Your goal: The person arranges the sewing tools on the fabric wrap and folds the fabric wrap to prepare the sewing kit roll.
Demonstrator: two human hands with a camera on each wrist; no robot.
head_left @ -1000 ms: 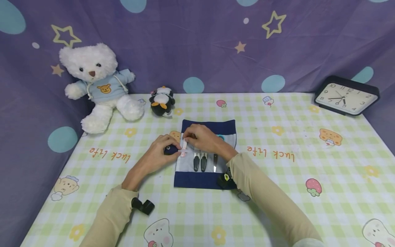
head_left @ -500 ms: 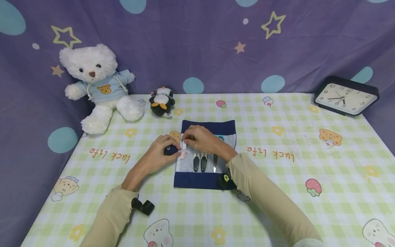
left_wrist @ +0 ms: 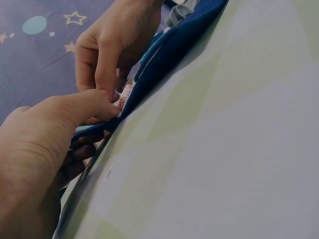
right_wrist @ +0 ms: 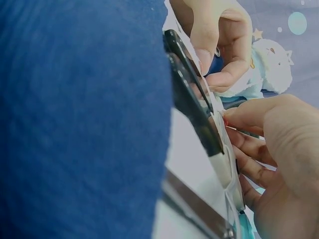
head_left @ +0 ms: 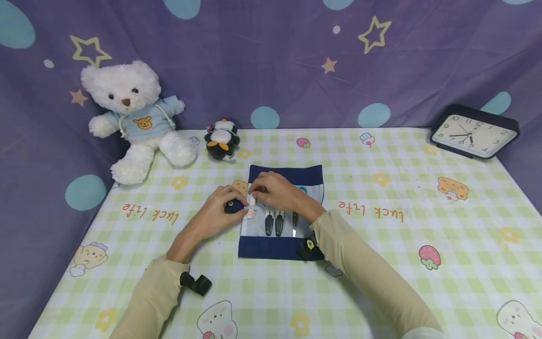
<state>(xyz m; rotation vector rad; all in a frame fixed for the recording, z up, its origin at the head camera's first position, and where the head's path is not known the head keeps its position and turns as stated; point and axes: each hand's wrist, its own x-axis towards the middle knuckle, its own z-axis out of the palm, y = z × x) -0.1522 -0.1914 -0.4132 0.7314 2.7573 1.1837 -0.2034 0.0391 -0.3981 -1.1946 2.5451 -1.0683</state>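
A navy fabric tool roll (head_left: 271,248) with a pale grey lining lies unfolded at the table's middle. My left hand (head_left: 218,209) pinches its left edge beside a navy snap tab (head_left: 234,205), thumb above and fingers underneath in the left wrist view. My right hand (head_left: 277,190) reaches across the roll, pinching the far part of a slim pink and white item (head_left: 251,213) at the lining's left side; its kind is unclear. Two black-handled tools (head_left: 279,225) and a flat metal tool (head_left: 295,226) sit in the lining's loops. Something turquoise (head_left: 303,189) shows behind my right wrist.
A white teddy bear (head_left: 144,122) sits at the back left, with a penguin plush (head_left: 222,140) next to it. At the back right stands a black-framed clock (head_left: 475,133). A purple curtain (head_left: 288,61) hangs behind the checked tablecloth (head_left: 372,179).
The pink and white item's near end has shifted slightly toward the front of the roll. Both hands keep nearly the same places.
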